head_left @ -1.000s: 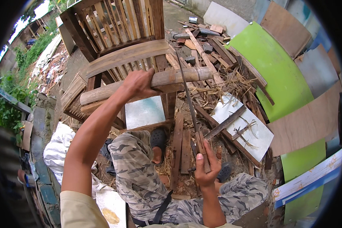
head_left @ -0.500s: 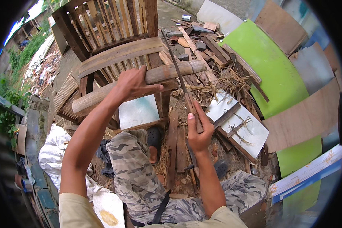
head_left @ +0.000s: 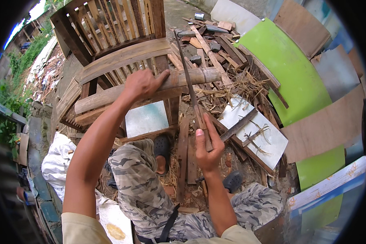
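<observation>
I have the left hand [head_left: 143, 85] clasped over the bamboo pole [head_left: 175, 80], which lies along the near side of the wooden chair [head_left: 126, 58] with its right end jutting past it, and the right hand [head_left: 209, 151] curled round the wooden handle [head_left: 199, 118] of the long dark blade [head_left: 185, 68] crossing that jutting end. What I can confirm at the chair is that the pole is steadied and shows as one length; whether the blade touches or has marked it I can't tell, so I'd judge most of the work is left
</observation>
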Motion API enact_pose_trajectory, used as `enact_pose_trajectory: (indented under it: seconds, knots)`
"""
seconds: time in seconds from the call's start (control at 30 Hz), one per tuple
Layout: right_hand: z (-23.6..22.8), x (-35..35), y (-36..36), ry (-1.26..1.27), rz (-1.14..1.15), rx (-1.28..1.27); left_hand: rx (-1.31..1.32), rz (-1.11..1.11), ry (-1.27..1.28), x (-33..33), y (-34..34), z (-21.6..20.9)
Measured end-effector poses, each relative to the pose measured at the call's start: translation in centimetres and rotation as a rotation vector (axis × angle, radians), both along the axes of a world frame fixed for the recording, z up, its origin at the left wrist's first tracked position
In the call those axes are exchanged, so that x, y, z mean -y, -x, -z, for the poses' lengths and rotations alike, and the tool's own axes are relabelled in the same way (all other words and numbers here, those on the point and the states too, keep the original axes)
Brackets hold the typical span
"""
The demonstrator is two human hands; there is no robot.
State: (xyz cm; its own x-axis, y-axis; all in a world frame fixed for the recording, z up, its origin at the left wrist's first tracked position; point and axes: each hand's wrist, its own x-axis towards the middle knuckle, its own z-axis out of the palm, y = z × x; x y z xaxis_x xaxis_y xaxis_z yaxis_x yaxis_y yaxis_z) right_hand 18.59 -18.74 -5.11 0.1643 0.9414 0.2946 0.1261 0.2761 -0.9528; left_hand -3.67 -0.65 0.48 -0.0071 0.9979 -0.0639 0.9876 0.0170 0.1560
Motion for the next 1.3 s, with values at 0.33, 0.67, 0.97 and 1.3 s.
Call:
enact_pose_trajectory:
  seconds: [0.33,0.67,0.97,1.3]
  knots:
    - [2.8,0.6,-0.5,-0.139,0.006,0.144,0.032,-0.067,0.073,1.3,-1.3,-1.7]
    - [1.7,-0.8,-1.6,-0.131,-0.031,0.105,0.062,-0.056,-0.091,0.8,-2.6,0.9]
    - [0.3,-1.8,-2.1,-0.085,0.024,0.113,0.072,-0.091,-0.018,0.0,-3.3,-0.3]
    - [-1.4,8.0,-4.0,0.0,0.025,0.083,0.039,-0.059,0.085,0.0,-2.6,-0.2]
